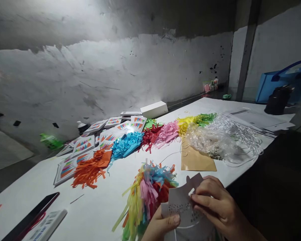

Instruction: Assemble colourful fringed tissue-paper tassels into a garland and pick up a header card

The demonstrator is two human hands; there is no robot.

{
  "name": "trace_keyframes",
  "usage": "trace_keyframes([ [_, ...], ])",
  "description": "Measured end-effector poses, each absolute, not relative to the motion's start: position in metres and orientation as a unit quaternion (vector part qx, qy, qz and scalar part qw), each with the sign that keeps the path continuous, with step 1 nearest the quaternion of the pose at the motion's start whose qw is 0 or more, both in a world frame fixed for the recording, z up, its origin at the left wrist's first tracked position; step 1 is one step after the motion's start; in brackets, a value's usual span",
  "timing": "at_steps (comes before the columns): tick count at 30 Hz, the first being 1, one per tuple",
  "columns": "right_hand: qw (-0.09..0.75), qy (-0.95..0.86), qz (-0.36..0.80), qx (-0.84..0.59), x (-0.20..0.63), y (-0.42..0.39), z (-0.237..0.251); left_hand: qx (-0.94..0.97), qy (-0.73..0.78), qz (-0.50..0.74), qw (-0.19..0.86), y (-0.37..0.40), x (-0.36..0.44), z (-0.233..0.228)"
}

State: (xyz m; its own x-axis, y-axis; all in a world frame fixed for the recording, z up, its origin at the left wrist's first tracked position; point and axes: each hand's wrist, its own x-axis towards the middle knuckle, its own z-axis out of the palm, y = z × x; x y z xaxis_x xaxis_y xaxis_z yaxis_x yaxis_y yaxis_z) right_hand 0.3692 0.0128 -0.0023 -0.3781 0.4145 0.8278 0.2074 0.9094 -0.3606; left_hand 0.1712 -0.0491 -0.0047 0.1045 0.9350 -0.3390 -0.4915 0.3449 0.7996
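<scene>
My left hand [162,227] and my right hand [217,204] both grip a small white card [182,207] with printed text and a cut-out top, low at the front of the white table [102,207]. The left thumb presses its lower edge; the right fingers pinch its right side. Just left of the card lies a bundle of mixed-colour fringed paper tassels [146,194], partly under my left hand.
Across the table lie piles of fringed paper: orange [90,169], blue [126,144], red, pink [168,132], yellow and green. Printed colourful cards [84,145], a brown envelope [195,159], clear plastic bags [215,139], a white box [154,108], papers and a blue bag [283,82] surround them.
</scene>
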Motion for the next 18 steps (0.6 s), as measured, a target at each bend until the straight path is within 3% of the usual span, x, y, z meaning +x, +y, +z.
trace_keyframes([
  [7,0.539,-0.812,0.086,-0.205,0.364,0.008,-0.008,0.26,0.389,0.488,0.737,-0.044,0.169,-0.024],
  [13,0.568,-0.79,0.088,-0.215,0.359,0.004,-0.02,0.216,0.453,0.52,0.691,-0.042,0.174,-0.026],
  [16,0.625,-0.699,0.153,-0.311,0.368,-0.001,-0.033,0.188,0.501,0.531,0.658,-0.045,0.174,-0.017],
  [18,0.651,-0.566,0.205,-0.462,0.393,0.0,-0.048,0.177,0.516,0.542,0.64,-0.048,0.173,-0.011],
])
